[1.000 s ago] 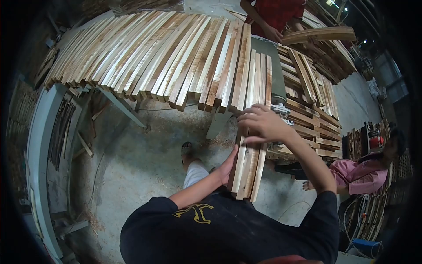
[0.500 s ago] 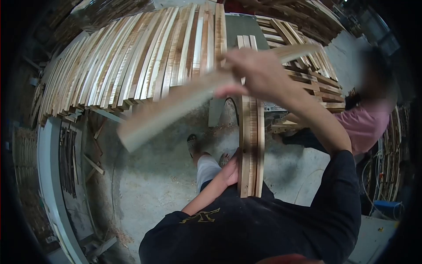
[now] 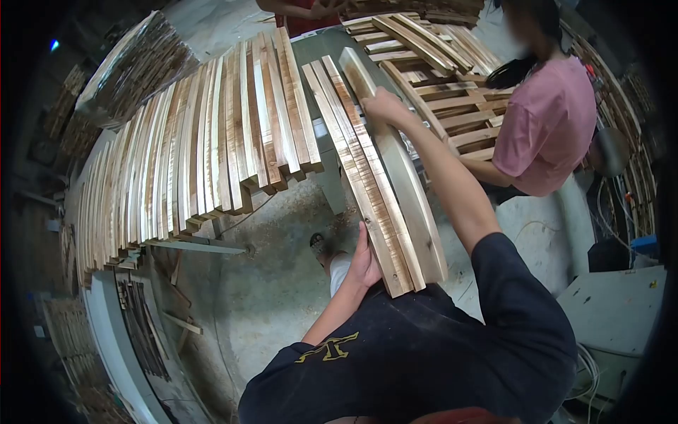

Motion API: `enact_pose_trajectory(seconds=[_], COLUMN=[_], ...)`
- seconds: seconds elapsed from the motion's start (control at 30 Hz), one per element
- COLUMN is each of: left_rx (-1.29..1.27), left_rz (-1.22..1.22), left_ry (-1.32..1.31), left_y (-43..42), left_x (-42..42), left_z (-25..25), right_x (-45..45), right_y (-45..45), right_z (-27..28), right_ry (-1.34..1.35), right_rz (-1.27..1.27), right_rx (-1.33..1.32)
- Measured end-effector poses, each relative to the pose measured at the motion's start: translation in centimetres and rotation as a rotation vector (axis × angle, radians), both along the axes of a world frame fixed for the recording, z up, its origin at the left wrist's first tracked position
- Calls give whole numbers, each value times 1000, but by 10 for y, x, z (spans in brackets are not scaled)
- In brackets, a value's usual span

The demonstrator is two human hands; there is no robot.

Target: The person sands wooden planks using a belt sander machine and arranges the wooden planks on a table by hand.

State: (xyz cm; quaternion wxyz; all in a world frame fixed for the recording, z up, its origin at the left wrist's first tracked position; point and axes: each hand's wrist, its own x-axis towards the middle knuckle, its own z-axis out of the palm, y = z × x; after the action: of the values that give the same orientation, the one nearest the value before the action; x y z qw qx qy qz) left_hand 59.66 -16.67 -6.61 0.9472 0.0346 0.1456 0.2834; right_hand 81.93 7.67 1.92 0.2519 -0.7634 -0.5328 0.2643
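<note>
My left hand (image 3: 365, 265) supports a bundle of long wooden slats (image 3: 364, 177) near its lower end. Its thumb lies up along the slats' left side, and the other fingers go out of sight underneath. Toward the far end, my right hand (image 3: 386, 108) is closed over another wooden slat (image 3: 406, 184). This slat runs lengthwise along the right side of the bundle, its wide face turned partly up. The near ends of all these slats are close to my dark shirt.
Many slats (image 3: 191, 134) lie side by side at the left. Crossed slats (image 3: 459, 99) are stacked at the right, by a person in a pink shirt (image 3: 547, 127). Another person's arms (image 3: 311, 10) show at the back. A wrapped wood stack (image 3: 134, 71) stands far left.
The slat in my right hand has swung from crosswise above the bundle to lengthwise beside it. The bundle now leans leftward at its far end, and the view has shifted.
</note>
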Motion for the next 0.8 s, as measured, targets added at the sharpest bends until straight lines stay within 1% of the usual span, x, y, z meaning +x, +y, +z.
enact_pose_trajectory(seconds=[0.03,0.1,0.17,0.2,0.23,0.27,0.3,0.33,0.37,0.4,0.43,0.5,0.53,0.6,0.63,0.7,0.73,0.77,0.8], left_rx=[-4,-57,-16,-44,-74,-42,-31,-56,-81,-59,-74,-11,-5,73,73,93,130,135,100], left_rz=[-9,7,31,14,-1,-25,-12,-37,-65,-61,-56,-102,-88,-77,-123,-57,-35,-9,27], left_ry=[15,-156,-45,-39,-38,-35,-43,-65,-90,-116,-85,-32,-47,19,-154,-183,-135,-167,-129], left_y=[-2,0,0,1,2,3,3,3,2,3,3,12,17,36,48,67,71,75,75], left_x=[-1,1,2,2,1,-4,-7,-8,-7,-7,-5,-4,0,1,-3,-5,-11,-17,-26], left_z=[-2,-5,2,1,0,-3,-8,-14,-18,-19,-12,0,5,14,12,14,16,12,11], right_x=[-3,-18,-28,-35,-40,-44,-51,-56,-72,-88,-97,-97,-94,-83,-78,-72,-65,-62,-57], right_y=[6,11,14,-9,-25,-45,-78,-102,-131,-155,-163,-153,-146,-122,-105,-63,-36,-11,18], right_z=[-1,-3,3,25,30,36,60,29,45,31,24,25,29,27,35,52,53,55,56], right_ry=[-14,-18,-77,-123,-149,-178,-146,-203,-210,-318,-343,-285,-266,-258,-252,-242,-239,-291,-291], right_rz=[28,23,56,91,97,101,165,160,211,199,166,105,119,140,139,139,155,150,188], right_rx=[-19,-5,-23,-57,-58,-58,-164,-64,-192,-130,-46,-41,-26,51,49,52,56,66,56])
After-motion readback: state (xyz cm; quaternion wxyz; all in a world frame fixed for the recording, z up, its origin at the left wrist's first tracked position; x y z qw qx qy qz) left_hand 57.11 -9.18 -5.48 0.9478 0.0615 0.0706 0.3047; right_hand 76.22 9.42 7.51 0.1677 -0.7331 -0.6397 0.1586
